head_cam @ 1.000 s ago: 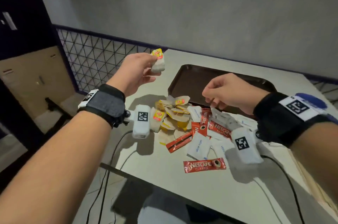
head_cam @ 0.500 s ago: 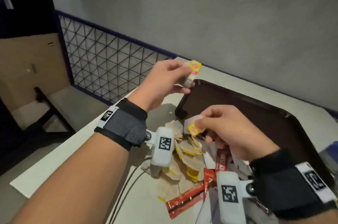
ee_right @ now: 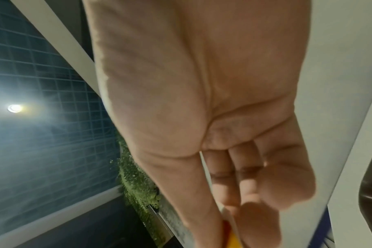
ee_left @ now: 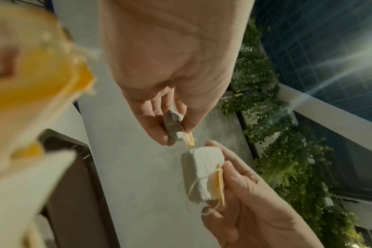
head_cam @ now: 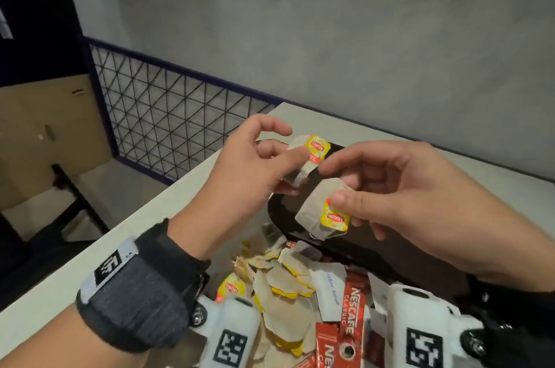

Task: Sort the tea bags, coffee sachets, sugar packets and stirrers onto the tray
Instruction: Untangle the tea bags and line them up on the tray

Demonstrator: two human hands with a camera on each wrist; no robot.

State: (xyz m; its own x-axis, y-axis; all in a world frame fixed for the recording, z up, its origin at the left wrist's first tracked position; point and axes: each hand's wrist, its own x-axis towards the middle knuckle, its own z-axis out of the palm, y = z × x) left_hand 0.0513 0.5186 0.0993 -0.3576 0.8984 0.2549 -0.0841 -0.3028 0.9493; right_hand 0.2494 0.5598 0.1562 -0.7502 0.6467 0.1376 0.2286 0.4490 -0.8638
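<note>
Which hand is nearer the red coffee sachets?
Right. The right hand hangs above the coffee sachets with a tea bag; the left hand is farther up and left.

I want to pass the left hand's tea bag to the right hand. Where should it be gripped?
By the yellow tag, from the right. It sits on the tea bag's free upper end, facing the right hand; the left hand's fingers cover the lower end.

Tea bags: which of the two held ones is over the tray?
The tea bag pinched by the right hand. It hangs over the dark tray; the left hand holds the other tea bag higher, at the tray's far edge.
</note>
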